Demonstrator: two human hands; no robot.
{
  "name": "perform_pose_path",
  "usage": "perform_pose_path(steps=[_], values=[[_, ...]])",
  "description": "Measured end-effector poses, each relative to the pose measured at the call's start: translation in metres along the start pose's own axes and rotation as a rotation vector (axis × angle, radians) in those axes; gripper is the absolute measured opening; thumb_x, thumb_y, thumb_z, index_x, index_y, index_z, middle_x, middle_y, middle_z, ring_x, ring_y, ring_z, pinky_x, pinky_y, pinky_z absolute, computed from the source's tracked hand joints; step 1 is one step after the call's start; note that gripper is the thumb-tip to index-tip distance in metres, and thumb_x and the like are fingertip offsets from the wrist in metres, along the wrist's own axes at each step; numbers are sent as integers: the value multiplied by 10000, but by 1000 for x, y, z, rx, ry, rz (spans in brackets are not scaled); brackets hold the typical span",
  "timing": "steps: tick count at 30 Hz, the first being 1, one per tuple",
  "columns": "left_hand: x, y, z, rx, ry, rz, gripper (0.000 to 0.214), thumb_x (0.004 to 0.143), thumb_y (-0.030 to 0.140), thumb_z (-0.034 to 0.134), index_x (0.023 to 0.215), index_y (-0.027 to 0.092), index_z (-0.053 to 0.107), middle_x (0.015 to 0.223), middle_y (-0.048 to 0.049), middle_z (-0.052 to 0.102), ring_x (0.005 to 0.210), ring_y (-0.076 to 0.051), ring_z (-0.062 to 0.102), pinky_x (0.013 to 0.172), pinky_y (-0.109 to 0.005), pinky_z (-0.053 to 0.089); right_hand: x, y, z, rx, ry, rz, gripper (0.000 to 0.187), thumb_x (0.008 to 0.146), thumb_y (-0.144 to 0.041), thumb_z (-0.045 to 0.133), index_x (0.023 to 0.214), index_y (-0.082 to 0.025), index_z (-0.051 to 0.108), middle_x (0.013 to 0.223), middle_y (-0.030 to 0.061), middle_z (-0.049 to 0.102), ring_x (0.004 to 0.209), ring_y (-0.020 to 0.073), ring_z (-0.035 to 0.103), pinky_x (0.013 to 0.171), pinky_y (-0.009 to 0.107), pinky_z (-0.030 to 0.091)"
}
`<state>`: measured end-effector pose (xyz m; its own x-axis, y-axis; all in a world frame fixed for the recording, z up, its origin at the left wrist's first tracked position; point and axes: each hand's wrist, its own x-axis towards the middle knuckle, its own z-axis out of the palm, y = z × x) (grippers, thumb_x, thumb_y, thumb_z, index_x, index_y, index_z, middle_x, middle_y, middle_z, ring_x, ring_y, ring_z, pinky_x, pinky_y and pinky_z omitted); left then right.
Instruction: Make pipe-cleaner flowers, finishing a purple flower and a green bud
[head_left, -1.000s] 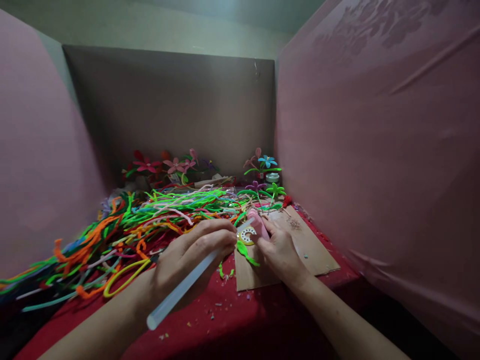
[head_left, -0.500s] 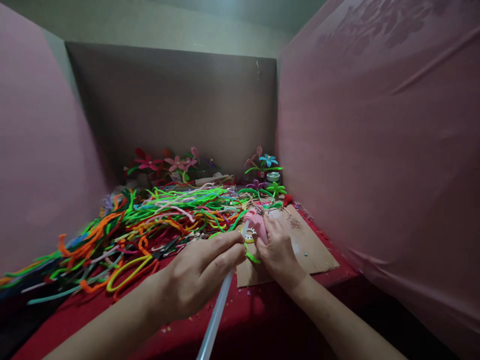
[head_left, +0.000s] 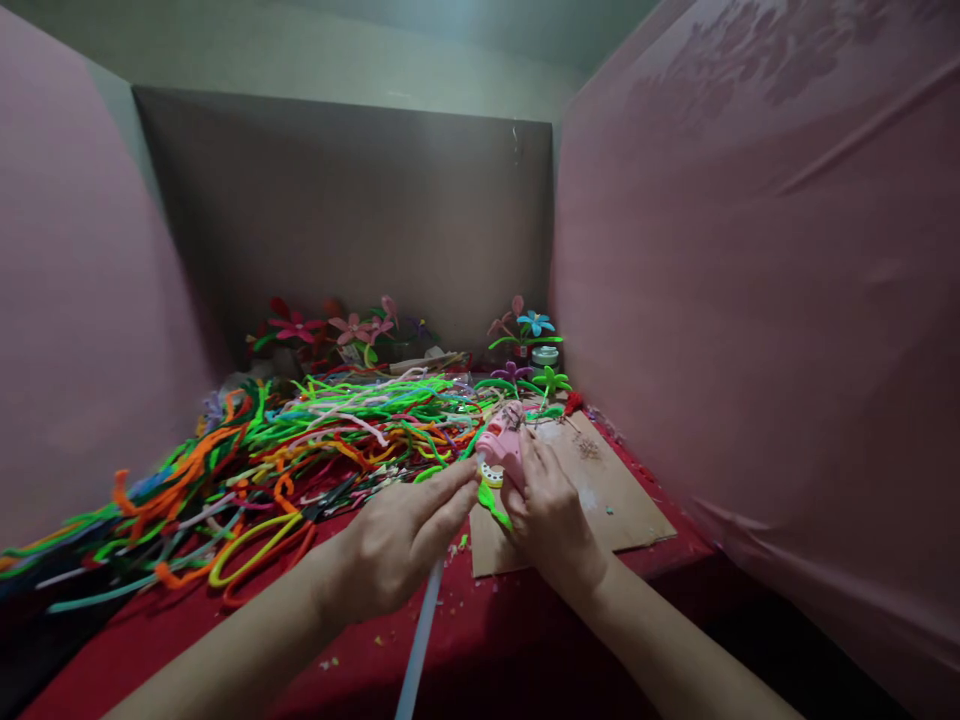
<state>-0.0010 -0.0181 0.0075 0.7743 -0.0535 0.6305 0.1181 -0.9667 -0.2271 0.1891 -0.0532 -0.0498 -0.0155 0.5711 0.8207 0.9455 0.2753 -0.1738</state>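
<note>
My left hand [head_left: 397, 545] is closed around a long translucent glue stick [head_left: 417, 645] that runs down toward me, its far end at the back of a small pink glue gun [head_left: 501, 446]. My right hand [head_left: 551, 515] grips that pink glue gun above the near edge of a brown cardboard sheet [head_left: 611, 490]. A yellow ring [head_left: 491, 478] and a short green pipe-cleaner piece [head_left: 495, 505] sit just under the gun, between my two hands.
A big heap of coloured pipe cleaners [head_left: 300, 440] covers the left of the red tabletop [head_left: 480, 640]. Finished pipe-cleaner flowers [head_left: 330, 330] stand along the back, more flowers [head_left: 529, 350] at the back right. Pink cloth walls [head_left: 750, 300] close in both sides.
My left hand swung the glue stick from lying slantwise to pointing straight at the gun's back. The right hand tipped the glue gun up and a little farther away.
</note>
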Motion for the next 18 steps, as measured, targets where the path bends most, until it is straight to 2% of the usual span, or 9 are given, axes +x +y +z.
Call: perform_pose_path(steps=[4, 8, 11, 14, 18], values=[[-3, 5, -1, 23, -25, -4, 446, 892, 171, 355, 1330, 106, 408, 1307, -172, 519, 1206, -213, 491, 949, -287, 462, -3, -7, -2, 23, 40, 51, 335, 881, -176, 379, 1165, -96, 537, 1169, 222, 581, 1131, 331, 516, 891, 525, 477], [-6, 6, 0, 33, -11, 17, 447, 898, 181, 334, 1331, 101, 408, 1328, -179, 493, 1228, -225, 463, 961, -304, 453, -3, -10, -3, 25, 54, 64, 344, 887, -190, 376, 1168, -77, 538, 1097, 226, 612, 1100, 329, 543, 872, 503, 492], [-6, 6, 0, 11, -27, 0, 460, 896, 175, 347, 1350, 109, 378, 1339, -180, 482, 1225, -218, 469, 965, -300, 452, -4, -9, -2, 33, 63, 66, 361, 887, -191, 381, 1196, -67, 519, 1122, 226, 602, 1108, 326, 539, 876, 496, 491], [-1, 7, -1, 2, -35, -8, 466, 893, 155, 356, 1356, 105, 359, 1325, -186, 499, 1228, -205, 469, 968, -291, 450, -4, -7, 0, 48, 63, 61, 378, 879, -191, 399, 1215, -54, 502, 1156, 230, 582, 1132, 321, 517, 892, 487, 483], [13, 3, -1, -13, 42, 47, 415, 895, 110, 338, 1303, 91, 411, 1249, -200, 558, 1201, -215, 499, 923, -312, 488, 6, 2, -3, 111, 50, 22, 325, 849, -183, 439, 1117, -63, 578, 1137, 226, 586, 1097, 317, 523, 932, 493, 438]])
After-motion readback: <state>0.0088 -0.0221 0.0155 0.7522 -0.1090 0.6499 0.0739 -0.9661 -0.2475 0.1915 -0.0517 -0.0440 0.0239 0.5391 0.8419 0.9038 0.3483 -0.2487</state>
